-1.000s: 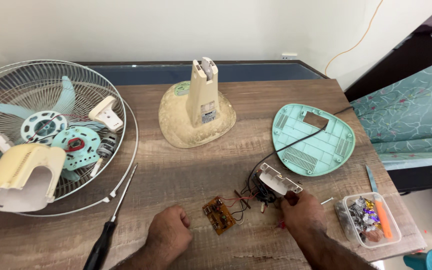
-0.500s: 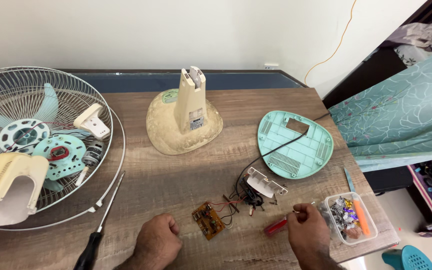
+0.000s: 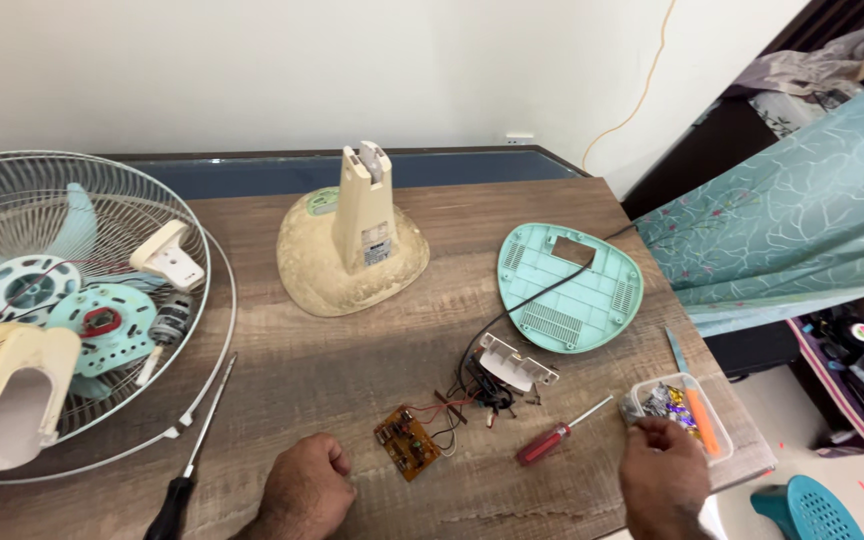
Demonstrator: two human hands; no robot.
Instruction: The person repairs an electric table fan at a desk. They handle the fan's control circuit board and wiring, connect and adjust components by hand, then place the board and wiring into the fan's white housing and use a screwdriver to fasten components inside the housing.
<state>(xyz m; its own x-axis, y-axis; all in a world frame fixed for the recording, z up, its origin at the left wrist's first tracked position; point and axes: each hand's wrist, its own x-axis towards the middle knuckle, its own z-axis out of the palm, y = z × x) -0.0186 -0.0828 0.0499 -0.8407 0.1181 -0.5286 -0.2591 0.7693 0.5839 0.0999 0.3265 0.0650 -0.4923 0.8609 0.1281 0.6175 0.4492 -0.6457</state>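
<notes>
My left hand (image 3: 304, 488) rests as a loose fist on the wooden table (image 3: 352, 340), just left of a small brown circuit board (image 3: 407, 442). Thin wires join the board to a white switch box (image 3: 515, 362). My right hand (image 3: 662, 476) is at the near right, fingers curled at the rim of a clear plastic box of small parts (image 3: 680, 405). Whether it pinches anything is hidden. A red-handled screwdriver (image 3: 557, 433) lies loose on the table left of that hand.
A cream fan base with its upright post (image 3: 352, 245) stands mid-table. A mint green base cover (image 3: 570, 287) lies to the right. At the left are a wire fan guard (image 3: 82, 300), fan parts and a black-handled screwdriver (image 3: 190, 460). A teal cloth (image 3: 802, 220) hangs off to the right.
My right hand left the white switch box and moved right to the clear parts box. The red-handled screwdriver now lies free on the table. The view shifted right.
</notes>
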